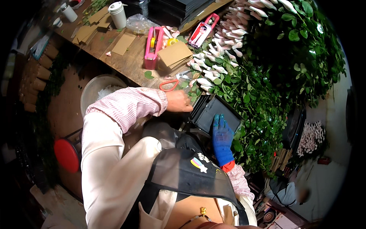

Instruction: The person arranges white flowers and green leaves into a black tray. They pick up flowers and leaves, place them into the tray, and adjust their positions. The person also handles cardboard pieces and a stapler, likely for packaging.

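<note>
A stack of flat black sheets or sleeves (215, 111) lies at the table's near edge, in front of me. My right hand (222, 136), in a blue knitted glove with darker fingertips, rests flat on the top sheet with its fingers stretched out. Bare and curled closed, my left hand (179, 101) is beside the stack's left edge; what its fingers hold, if anything, is hidden. Just beyond it, orange-handled scissors (169, 85) lie on the wooden table (131, 65). Leafy flower stems (251, 95) with white-wrapped buds (213, 70) are heaped against the stack's right side.
Pink tape dispensers (153, 47), brown cardboard pieces (175, 55), a phone (201, 34) and a white lidded cup (117, 16) stand or lie on the table. A pale bucket (85, 97) and a red stool (67, 155) are at left. Another person (284, 192) is at lower right.
</note>
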Motion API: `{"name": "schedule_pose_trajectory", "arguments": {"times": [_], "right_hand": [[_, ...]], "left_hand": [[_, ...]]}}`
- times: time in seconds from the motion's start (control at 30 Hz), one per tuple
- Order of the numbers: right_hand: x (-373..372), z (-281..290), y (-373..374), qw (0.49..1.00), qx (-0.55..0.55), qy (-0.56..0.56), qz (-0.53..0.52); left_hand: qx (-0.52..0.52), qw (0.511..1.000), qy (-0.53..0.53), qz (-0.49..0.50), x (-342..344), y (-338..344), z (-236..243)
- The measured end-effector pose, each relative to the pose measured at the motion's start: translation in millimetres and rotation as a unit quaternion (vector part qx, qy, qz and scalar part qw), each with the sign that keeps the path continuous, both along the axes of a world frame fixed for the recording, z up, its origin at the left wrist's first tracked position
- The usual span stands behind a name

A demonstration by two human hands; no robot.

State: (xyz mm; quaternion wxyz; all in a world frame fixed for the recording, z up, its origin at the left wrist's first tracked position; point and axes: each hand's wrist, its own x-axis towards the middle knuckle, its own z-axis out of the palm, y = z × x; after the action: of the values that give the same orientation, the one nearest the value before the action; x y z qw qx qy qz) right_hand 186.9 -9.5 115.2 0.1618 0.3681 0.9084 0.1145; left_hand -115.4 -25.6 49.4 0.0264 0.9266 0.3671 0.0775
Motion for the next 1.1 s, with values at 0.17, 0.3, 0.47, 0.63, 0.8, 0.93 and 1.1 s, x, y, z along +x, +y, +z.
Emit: {"name": "schedule_pose_trajectory", "arguments": {"times": [0.17,0.3,0.47,0.63,0.8,0.93,1.1], "right_hand": [[0.5,0.8,-5.8,1.000,-0.002,0.031,-0.002],[0.4,3.7,-7.3,0.998,0.000,0.055,0.001],[-2.9,0.0,-6.1,0.999,-0.011,0.002,-0.030],[0.4,3.3,-1.7,0.999,-0.020,0.023,-0.042],[11.6,41.8,3.0,0.946,-0.113,0.301,-0.036],[-16.3,72.7,-15.0,0.878,-0.240,0.399,-0.115],[-28.2,50.0,-21.9,0.772,-0.381,0.500,-0.091]], "left_hand": [[0.191,0.974,-0.089,-0.084,-24.4,52.9,-12.3],[0.187,0.972,-0.031,0.136,-9.2,76.8,-27.9],[0.054,0.993,-0.023,0.103,3.5,106.6,-30.8],[-0.002,0.988,-0.018,0.154,3.5,101.0,-43.8],[0.050,0.957,-0.053,0.280,-7.7,37.0,-14.0],[-0.220,0.851,-0.304,0.368,24.4,-15.7,72.5],[-0.236,0.856,-0.439,0.138,103.3,-38.9,79.2]]}}
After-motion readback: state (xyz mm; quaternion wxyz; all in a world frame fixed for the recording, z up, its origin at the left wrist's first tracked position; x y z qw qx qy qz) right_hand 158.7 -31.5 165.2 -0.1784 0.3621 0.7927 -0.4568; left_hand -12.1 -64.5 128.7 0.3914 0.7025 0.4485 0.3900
